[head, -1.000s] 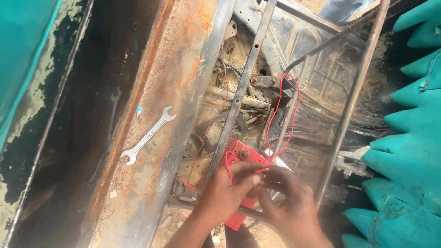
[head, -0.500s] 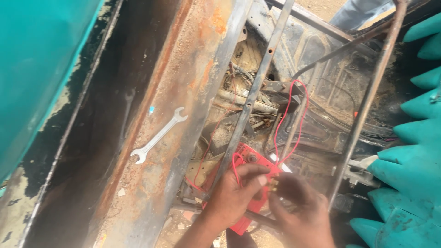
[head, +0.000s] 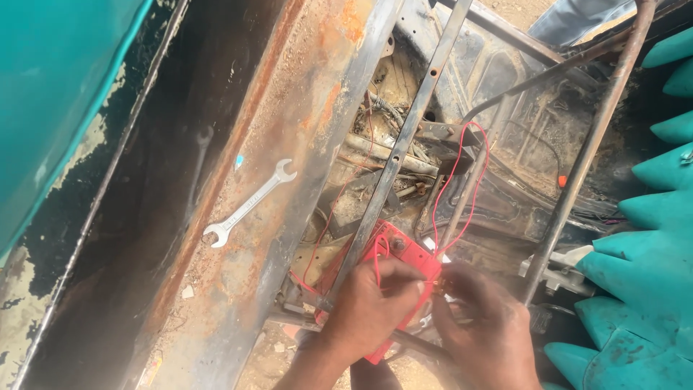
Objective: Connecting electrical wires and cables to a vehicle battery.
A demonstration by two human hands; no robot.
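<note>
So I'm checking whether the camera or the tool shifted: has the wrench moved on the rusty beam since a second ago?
No. The wrench lies at the same spot on the rusty beam, beside the same blue speck; only the view shifted.

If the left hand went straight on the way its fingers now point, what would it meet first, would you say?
The left hand points right, across the red box it grips. Going on, it would most likely meet the right hand first, at the fingertips pinching by the box's corner; depth is uncertain.
</note>
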